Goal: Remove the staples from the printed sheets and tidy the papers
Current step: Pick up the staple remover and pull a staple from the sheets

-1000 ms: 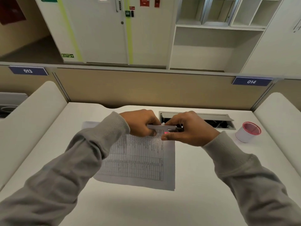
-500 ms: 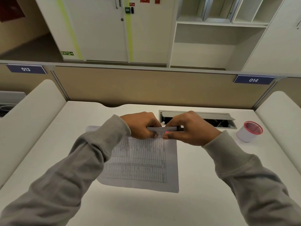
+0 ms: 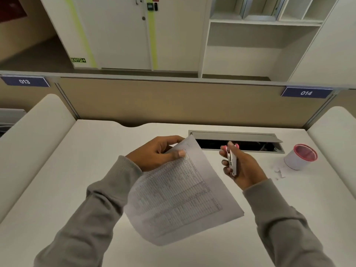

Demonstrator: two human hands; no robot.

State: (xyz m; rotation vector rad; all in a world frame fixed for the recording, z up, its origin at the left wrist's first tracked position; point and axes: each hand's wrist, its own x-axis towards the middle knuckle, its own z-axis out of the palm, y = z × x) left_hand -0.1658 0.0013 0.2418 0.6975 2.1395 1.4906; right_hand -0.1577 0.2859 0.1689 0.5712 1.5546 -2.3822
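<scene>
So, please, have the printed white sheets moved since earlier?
Yes: the printed white sheets, lifted by the left hand, have swung their top corner right, toward the grey cable tray.

We see an open-plan office: a white desk closed in by a beige partition with numbered plates 013 and 014, a cable hatch set in the top, and behind it white shelves, a door and an exit sign.
</scene>
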